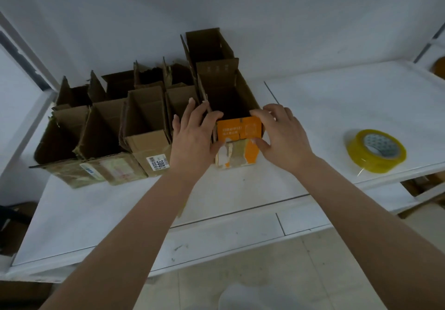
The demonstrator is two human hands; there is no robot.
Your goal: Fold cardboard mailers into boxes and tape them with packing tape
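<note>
Orange-fronted cardboard box [237,138] upright on white table [240,194], top open, flaps up. Left hand [192,136] grips its left wall, thumb on front panel, fingers spread over top edge. Right hand [279,136] holds right front corner, thumb on torn orange face, fingers curled over rim. Row of open brown boxes [115,126] just beside, to left. Yellow tape roll [375,150] lies flat, well apart at right.
</note>
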